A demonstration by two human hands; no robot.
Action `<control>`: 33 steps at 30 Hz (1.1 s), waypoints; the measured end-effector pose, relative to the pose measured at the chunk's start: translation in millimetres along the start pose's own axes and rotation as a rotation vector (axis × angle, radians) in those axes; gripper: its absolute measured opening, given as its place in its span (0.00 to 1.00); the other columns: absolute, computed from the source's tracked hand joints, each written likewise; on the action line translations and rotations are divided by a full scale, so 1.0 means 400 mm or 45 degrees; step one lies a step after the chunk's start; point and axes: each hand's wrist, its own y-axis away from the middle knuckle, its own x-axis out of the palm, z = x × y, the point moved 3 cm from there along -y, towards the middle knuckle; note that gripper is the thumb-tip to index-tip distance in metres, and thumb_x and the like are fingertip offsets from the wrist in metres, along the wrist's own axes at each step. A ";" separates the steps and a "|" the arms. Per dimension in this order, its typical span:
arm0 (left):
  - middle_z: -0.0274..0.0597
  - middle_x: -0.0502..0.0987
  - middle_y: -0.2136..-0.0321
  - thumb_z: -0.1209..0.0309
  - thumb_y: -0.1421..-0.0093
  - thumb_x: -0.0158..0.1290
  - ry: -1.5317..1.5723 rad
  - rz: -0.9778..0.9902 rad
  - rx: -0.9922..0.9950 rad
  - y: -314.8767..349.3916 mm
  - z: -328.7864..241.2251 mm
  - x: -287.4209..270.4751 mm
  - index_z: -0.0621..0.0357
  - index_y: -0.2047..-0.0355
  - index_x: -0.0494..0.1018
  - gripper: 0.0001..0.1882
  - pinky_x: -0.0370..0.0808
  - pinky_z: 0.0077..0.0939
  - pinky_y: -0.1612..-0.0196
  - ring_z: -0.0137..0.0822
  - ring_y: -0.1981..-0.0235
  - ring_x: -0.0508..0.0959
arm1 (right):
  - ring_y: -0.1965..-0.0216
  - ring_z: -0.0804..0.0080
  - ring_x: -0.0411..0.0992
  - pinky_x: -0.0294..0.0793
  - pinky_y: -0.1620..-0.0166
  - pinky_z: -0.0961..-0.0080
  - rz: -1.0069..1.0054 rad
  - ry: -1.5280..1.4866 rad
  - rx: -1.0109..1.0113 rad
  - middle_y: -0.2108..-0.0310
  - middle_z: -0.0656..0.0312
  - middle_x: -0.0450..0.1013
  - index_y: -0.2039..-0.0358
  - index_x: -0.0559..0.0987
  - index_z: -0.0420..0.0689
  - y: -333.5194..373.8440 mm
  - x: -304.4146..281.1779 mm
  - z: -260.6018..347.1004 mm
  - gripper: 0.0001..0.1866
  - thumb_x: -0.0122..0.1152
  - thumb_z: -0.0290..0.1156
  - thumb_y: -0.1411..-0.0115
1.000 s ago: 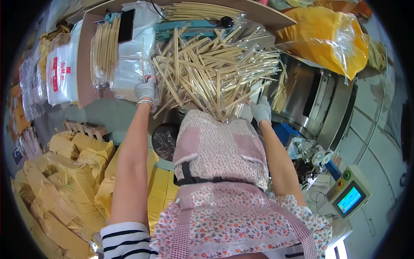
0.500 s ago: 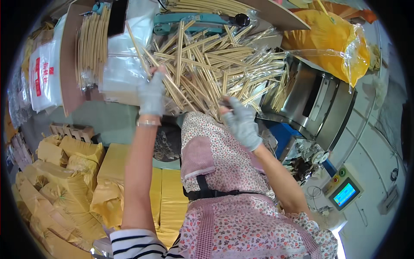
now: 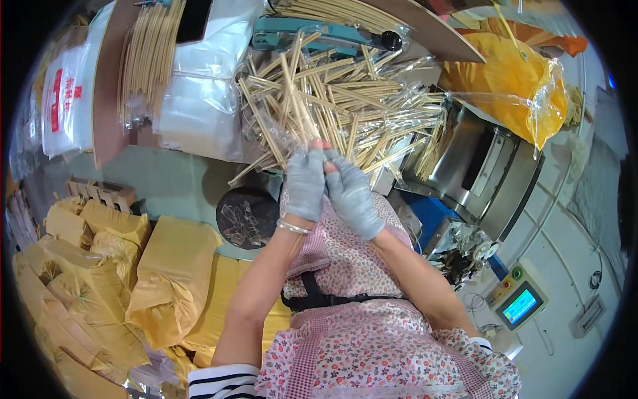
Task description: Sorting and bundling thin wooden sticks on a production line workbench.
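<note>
My gloved left hand [image 3: 306, 185] and gloved right hand [image 3: 355, 199] meet in front of my apron, at the near edge of the pile. Both are closed, fingertips together, around the lower ends of a few pale wooden chopsticks [image 3: 300, 110], which point up and away from me. How many they hold is hidden by the fingers. Beyond and around them spreads a heap of chopsticks [image 3: 369, 96], many in clear plastic sleeves. A loose chopstick or two [image 3: 249, 169] sticks out over the near left edge.
Stacked clear bags [image 3: 203, 100] and a standing bundle of sticks [image 3: 149, 60] are at left. Behind the heap stands a teal lever device [image 3: 312, 36]. A metal machine [image 3: 458, 159] is on the right, a control panel [image 3: 520, 302] lower right. Yellow packages [image 3: 176, 266] and a black round seat [image 3: 247, 216] sit lower left.
My left hand has moved right and toward me, from the pile's left side, to meet my right hand. The right hand has shifted slightly left. The held chopsticks now stand nearly upright in the picture.
</note>
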 end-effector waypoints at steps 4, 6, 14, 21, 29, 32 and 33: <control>0.29 0.68 0.81 0.65 0.37 0.43 -0.150 0.009 0.052 0.039 -0.016 -0.067 0.60 0.74 0.72 0.14 0.64 0.16 0.75 0.19 0.79 0.65 | 0.74 0.82 0.65 0.66 0.70 0.82 0.502 0.299 0.283 0.76 0.65 0.70 0.54 0.73 0.37 -0.080 -0.093 0.037 0.20 0.51 0.40 0.39; 0.29 0.67 0.83 0.67 0.37 0.43 -0.171 0.154 0.022 0.059 0.002 -0.080 0.60 0.73 0.71 0.12 0.63 0.15 0.75 0.19 0.79 0.65 | 0.73 0.83 0.64 0.66 0.69 0.82 0.367 0.289 0.157 0.76 0.64 0.70 0.56 0.75 0.37 -0.143 -0.098 0.033 0.21 0.51 0.42 0.39; 0.27 0.61 0.84 0.66 0.36 0.44 0.132 0.228 -0.217 0.125 0.118 -0.165 0.57 0.70 0.68 0.09 0.62 0.16 0.78 0.21 0.83 0.61 | 0.77 0.76 0.68 0.71 0.72 0.85 0.224 -1.023 0.646 0.73 0.58 0.71 0.67 0.68 0.42 -0.354 -0.037 -0.038 0.13 0.38 0.36 0.35; 0.23 0.53 0.88 0.61 0.37 0.46 0.295 -0.573 -0.166 0.080 0.036 -0.326 0.47 0.78 0.59 0.13 0.50 0.14 0.85 0.17 0.87 0.53 | 0.74 0.72 0.70 0.68 0.71 0.76 0.086 0.757 0.000 0.72 0.54 0.75 0.66 0.75 0.35 -0.454 0.188 -0.177 0.17 0.57 0.39 0.45; 0.27 0.62 0.82 0.63 0.37 0.45 0.289 -0.054 -0.087 -0.073 0.024 -0.222 0.54 0.71 0.67 0.10 0.60 0.16 0.78 0.22 0.82 0.61 | 0.76 0.82 0.62 0.63 0.71 0.81 0.390 0.320 0.164 0.78 0.69 0.67 0.69 0.75 0.39 -0.294 0.035 0.016 0.10 0.54 0.34 0.42; 0.33 0.71 0.74 0.64 0.39 0.49 0.132 0.303 0.142 -0.006 -0.079 -0.041 0.59 0.59 0.71 0.13 0.69 0.19 0.66 0.26 0.71 0.71 | 0.74 0.85 0.62 0.63 0.70 0.84 0.408 0.009 0.187 0.78 0.70 0.68 0.70 0.76 0.39 -0.184 -0.046 0.086 0.10 0.56 0.33 0.42; 0.33 0.71 0.74 0.64 0.39 0.49 0.140 0.298 0.156 0.022 -0.086 -0.005 0.59 0.59 0.71 0.13 0.69 0.19 0.66 0.26 0.71 0.71 | 0.72 0.84 0.65 0.66 0.67 0.83 0.422 0.224 0.272 0.77 0.70 0.69 0.67 0.76 0.39 -0.149 -0.077 0.111 0.10 0.55 0.34 0.41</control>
